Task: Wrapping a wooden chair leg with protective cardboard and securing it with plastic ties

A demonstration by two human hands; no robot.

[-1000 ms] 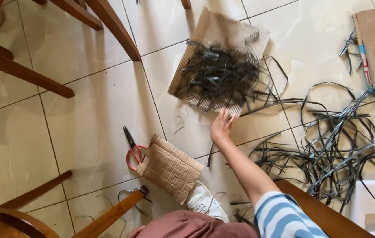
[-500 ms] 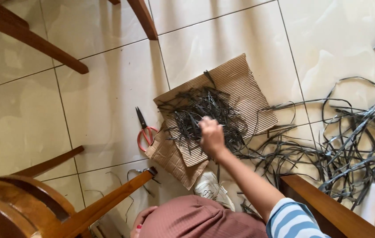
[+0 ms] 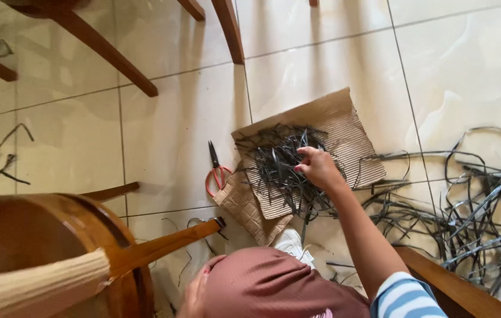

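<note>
Half a second earlier the right hand had lain flatter on the heap; now its fingers had curled into a loose pinch around a few of the short dark flat strips — lifted clear of the pile, it seemed, though how firm the hold was could not be told. The strips lay directly beneath and just left of the fingertips, heaped on a ribbed brown corrugated cardboard sheet, which had slid nearer the person since a second before. Further left of the fingers lay red-handled scissors on glossy cream floor tiles. The left hand rested by the knee, its grip hidden — long tangled strips sprawled to the right.
</note>
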